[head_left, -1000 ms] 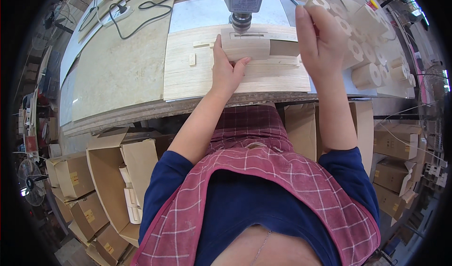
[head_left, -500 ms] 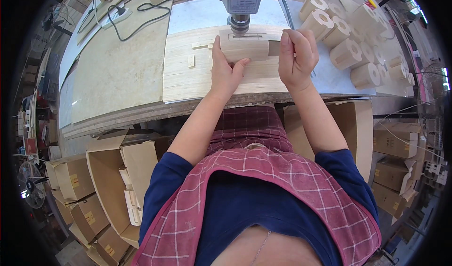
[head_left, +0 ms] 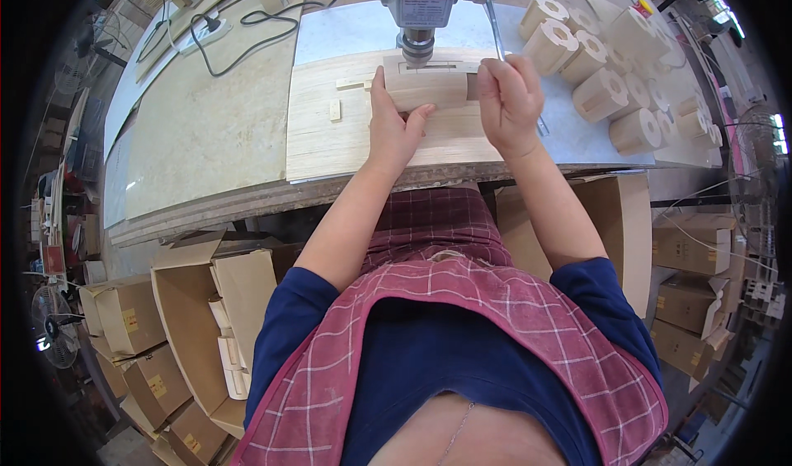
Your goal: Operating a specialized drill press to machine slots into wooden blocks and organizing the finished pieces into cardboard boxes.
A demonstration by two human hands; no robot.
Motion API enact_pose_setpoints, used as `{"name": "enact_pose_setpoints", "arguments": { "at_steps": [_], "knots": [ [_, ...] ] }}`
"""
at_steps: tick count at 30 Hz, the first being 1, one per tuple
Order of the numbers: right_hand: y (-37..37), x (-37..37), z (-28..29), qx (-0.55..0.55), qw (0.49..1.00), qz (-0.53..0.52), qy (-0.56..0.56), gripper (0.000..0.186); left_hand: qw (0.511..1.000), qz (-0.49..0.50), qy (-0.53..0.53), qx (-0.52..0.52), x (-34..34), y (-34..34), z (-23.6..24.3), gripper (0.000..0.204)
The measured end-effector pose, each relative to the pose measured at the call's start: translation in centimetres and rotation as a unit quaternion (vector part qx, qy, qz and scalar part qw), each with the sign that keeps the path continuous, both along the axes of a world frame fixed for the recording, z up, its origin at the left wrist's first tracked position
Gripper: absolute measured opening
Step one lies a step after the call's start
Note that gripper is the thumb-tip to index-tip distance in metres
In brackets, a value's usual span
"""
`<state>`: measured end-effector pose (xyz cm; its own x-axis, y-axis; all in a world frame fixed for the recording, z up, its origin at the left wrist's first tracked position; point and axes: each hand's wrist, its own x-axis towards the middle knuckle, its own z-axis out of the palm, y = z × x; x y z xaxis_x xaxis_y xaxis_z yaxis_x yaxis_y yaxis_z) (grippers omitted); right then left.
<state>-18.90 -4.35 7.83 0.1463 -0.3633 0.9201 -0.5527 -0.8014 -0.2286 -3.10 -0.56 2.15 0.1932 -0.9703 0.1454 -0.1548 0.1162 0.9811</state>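
1. Beige counter (head_left: pixel 206 128).
2. Pale, flat wooden board (head_left: pixel 330 148) on it.
3. Grey metal bench drill (head_left: pixel 419 4) above.
4. Pale, slotted wooden block (head_left: pixel 433 92), on the board below the drill's chuck.
5. Left hand (head_left: pixel 394 129): fingers clasping the block's left side.
6. Right hand (head_left: pixel 511 107): fingers curled around the slim metal lever (head_left: pixel 496 33).
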Motion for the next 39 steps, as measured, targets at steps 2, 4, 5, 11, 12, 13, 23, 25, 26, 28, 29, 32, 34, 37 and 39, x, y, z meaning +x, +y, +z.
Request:
{"name": "enact_pose_setpoints", "arguments": {
  "at_steps": [2,4,5,11,12,13,23,25,26,28,29,32,34,37,39],
  "knots": [
    [0.3,-0.7,2.9,0.007,1.000,-0.013,0.020,0.009,1.000,0.003,-0.004,-0.008,0.0,-0.2,-0.2,0.088],
    [0.2,-0.5,7.0,0.044,0.997,-0.047,0.049,0.015,1.000,0.010,-0.010,-0.011,0.3,0.2,-0.2,0.088],
    [-0.3,-0.3,9.5,0.068,0.993,-0.075,0.060,0.021,1.000,0.008,-0.007,-0.001,0.4,0.2,0.0,0.088],
    [-9.7,0.4,17.2,0.129,0.978,-0.126,0.101,0.031,1.000,-0.005,-0.007,0.001,-0.1,-0.3,-0.1,0.089],
    [-10.7,0.4,17.2,0.128,0.979,-0.123,0.101,0.031,1.000,-0.004,-0.006,0.005,0.0,-0.3,-0.1,0.089],
    [-11.5,0.3,17.0,0.140,0.981,-0.086,0.099,0.032,1.000,-0.001,-0.007,0.004,0.2,-0.3,0.0,0.089],
    [-9.3,-5.0,4.7,0.375,0.926,0.040,0.015,0.038,0.991,0.025,-0.113,0.072,1.9,0.1,1.7,0.085],
    [-6.5,-6.1,1.3,0.436,0.883,0.034,0.170,0.046,0.981,0.037,-0.165,0.098,2.2,0.2,1.7,0.087],
    [-5.0,-6.5,0.2,0.446,0.859,0.047,0.248,0.044,0.978,0.043,-0.186,0.080,2.4,0.1,1.3,0.089],
    [-3.7,-6.9,-0.4,0.486,0.850,0.056,0.195,0.043,0.975,0.050,-0.208,0.064,3.2,0.4,0.6,0.091],
    [-3.1,-7.1,-0.6,0.523,0.837,0.066,0.143,0.042,0.985,0.025,-0.164,0.045,3.9,1.2,0.5,0.092],
    [-1.9,-8.5,-1.3,0.543,0.830,0.102,0.080,0.040,0.995,-0.029,-0.093,0.027,5.8,4.3,1.8,0.093],
    [-1.3,-10.2,-1.8,0.597,0.794,0.107,0.036,0.041,0.997,-0.049,-0.057,-0.020,7.3,6.7,2.4,0.090],
    [0.2,-13.3,-1.8,0.606,0.782,0.136,-0.047,0.035,0.998,-0.014,0.036,-0.040,9.4,9.3,4.4,0.079],
    [1.4,-14.0,-0.9,0.612,0.768,0.170,-0.077,0.033,0.995,0.059,0.076,0.013,11.5,10.0,5.5,0.067]
  ]
}}
